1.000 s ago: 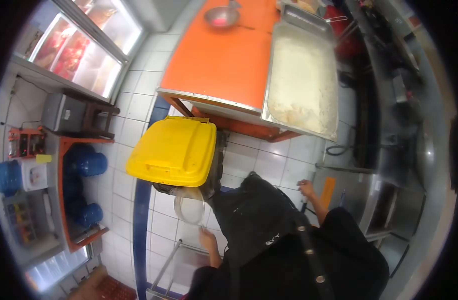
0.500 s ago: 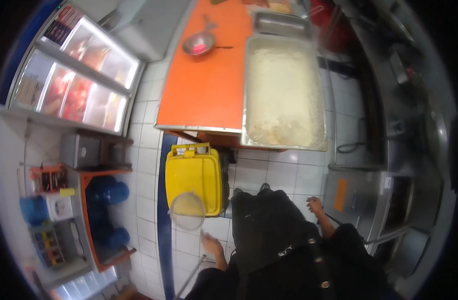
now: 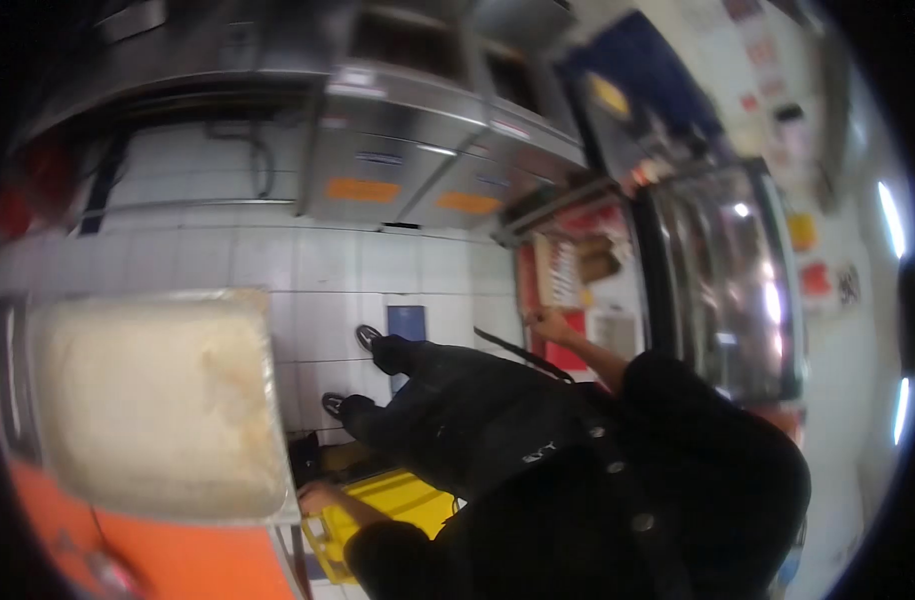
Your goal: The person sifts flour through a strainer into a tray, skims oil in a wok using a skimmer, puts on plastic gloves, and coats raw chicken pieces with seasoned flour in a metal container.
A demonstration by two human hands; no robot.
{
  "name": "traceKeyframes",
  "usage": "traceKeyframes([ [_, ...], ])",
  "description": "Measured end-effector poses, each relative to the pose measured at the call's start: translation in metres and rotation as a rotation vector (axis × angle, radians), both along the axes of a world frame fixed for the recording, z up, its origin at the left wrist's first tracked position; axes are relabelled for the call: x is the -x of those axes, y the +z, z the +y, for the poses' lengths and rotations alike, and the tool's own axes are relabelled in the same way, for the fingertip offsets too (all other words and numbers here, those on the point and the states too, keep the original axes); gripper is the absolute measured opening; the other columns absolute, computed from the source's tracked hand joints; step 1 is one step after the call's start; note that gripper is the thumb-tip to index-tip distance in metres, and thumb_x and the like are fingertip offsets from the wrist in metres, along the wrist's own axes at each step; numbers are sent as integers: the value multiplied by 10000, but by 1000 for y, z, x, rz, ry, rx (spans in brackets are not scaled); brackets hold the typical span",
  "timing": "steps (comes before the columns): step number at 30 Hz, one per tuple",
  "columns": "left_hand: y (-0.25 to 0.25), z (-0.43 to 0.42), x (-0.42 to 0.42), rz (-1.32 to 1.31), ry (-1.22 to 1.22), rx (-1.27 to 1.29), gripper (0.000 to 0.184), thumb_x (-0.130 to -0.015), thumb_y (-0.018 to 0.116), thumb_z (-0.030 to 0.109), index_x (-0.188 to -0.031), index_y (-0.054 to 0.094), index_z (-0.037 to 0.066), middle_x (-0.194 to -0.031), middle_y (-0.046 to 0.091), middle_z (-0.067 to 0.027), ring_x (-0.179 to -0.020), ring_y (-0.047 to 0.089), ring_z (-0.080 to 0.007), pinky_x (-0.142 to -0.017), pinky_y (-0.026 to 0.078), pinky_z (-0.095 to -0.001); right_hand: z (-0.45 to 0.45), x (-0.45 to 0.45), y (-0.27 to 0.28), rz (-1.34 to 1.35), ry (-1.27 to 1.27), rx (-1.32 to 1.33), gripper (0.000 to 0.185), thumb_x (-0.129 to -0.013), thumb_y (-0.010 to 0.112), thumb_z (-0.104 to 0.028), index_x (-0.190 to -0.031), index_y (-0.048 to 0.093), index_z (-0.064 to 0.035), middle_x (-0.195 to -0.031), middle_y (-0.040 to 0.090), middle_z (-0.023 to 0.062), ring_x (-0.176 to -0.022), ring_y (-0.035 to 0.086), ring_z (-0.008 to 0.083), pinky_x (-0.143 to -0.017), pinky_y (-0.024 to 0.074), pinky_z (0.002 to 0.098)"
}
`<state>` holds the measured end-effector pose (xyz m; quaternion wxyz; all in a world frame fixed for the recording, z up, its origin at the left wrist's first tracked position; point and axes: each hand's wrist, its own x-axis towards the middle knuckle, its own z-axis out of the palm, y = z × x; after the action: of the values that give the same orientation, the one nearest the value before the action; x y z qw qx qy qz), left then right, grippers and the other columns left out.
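Note:
My left hand [image 3: 321, 497] is low in the view, beside the corner of a large metal tray [image 3: 274, 400] and above a yellow bin [image 3: 398, 505]. Its fingers are blurred, so I cannot make out whether they touch the tray or grip anything. A pale cream-coloured layer [image 3: 148, 400] fills the tray, with browner patches towards the near end. My right hand [image 3: 550, 325] hangs out to the right with loosely bent fingers and nothing visible in it. Behind that hand are shelves with a red-and-white box [image 3: 558, 270].
The tray sits on an orange tabletop [image 3: 198, 555], where a metal bowl [image 3: 113, 575] is partly visible. Steel cabinets [image 3: 378, 160] line the far side. A glass-fronted case [image 3: 723, 280] stands at right. White floor tiles [image 3: 328, 260] lie beyond my feet.
My view has swung round to the right, bringing the steel cabinets and glass case in. My left hand is now by the tray's corner. The round mesh strainer near it earlier is out of sight.

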<state>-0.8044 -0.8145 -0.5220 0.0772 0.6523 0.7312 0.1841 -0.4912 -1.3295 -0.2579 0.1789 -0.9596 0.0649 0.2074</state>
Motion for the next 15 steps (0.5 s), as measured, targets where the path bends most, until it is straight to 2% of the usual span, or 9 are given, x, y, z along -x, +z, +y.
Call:
traceKeyframes([
  [1, 2, 16, 4, 144, -72, 67, 237, -971, 450, 145, -1131, 519, -15, -971, 619, -213, -870, 617, -386, -685, 510, -451, -24, 34, -3, -62, 89, 101, 269, -829, 581, -296, -893, 677, -53, -699, 663, 106, -568, 635, 198, -551, 504, 346],
  [2, 7, 30, 7, 285, -156, 120, 250, -968, 454, 144, -1148, 510, -21, -986, 618, -221, -886, 615, -391, -697, 509, -454, -36, 67, 3, -58, 26, 116, 269, -829, 581, -296, -893, 677, -53, -699, 663, 106, -568, 635, 198, -551, 504, 346],
  [4, 15, 49, 10, 522, -325, 177, 282, -962, 461, 142, -1183, 492, -31, -1016, 615, -236, -919, 609, -400, -721, 506, -460, -52, 124, 11, 303, -186, 211, 356, -862, 595, -382, -928, 681, -43, -729, 684, 131, -607, 662, 246, -609, 524, 386],
  [5, 22, 54, 8, 639, -411, 203, 300, -959, 464, 140, -1201, 483, -36, -1031, 614, -243, -936, 606, -404, -732, 504, -463, -56, 150, 15, 300, -229, 204, 356, -862, 595, -382, -928, 681, -43, -729, 684, 131, -607, 662, 246, -609, 524, 386],
  [7, 39, 47, -5, 743, -557, 208, 338, -954, 471, 138, -1236, 465, -46, -1061, 612, -258, -969, 601, -414, -756, 501, -468, -59, 195, 15, 415, -494, 87, 343, -845, 618, -379, -908, 686, -49, -695, 682, 110, -585, 662, 231, -585, 538, 383],
  [8, 44, 42, -17, 676, -545, 108, 340, -949, 478, 142, -1234, 472, -43, -1067, 611, -257, -977, 598, -412, -766, 500, -466, -62, 212, 12, 437, -562, 54, 338, -843, 619, -373, -914, 688, -50, -698, 682, 107, -580, 661, 227, -559, 539, 378],
  [10, 53, 0, -41, 326, -523, -17, 343, -941, 492, 149, -1229, 487, -36, -1079, 610, -256, -994, 594, -409, -786, 496, -460, -65, 251, 4, 371, -611, -11, 313, -832, 596, -344, -872, 677, -45, -692, 677, 108, -542, 649, 225, -510, 544, 366],
  [11, 64, -32, -53, 311, -557, -36, 343, -941, 492, 149, -1229, 487, -36, -1079, 610, -256, -994, 594, -409, -786, 496, -460, -70, 266, 0, 364, -643, -101, 321, -842, 592, -343, -870, 670, -32, -707, 679, 110, -541, 654, 226, -496, 553, 360],
  [15, 103, -169, -98, -330, -804, 305, 352, -920, 526, 167, -1218, 524, -20, -1108, 607, -253, -1035, 582, -401, -835, 489, -447, -114, 312, -28, 434, -992, -365, 368, -880, 581, -344, -986, 623, 5, -766, 677, 141, -562, 670, 245, -458, 561, 360],
])
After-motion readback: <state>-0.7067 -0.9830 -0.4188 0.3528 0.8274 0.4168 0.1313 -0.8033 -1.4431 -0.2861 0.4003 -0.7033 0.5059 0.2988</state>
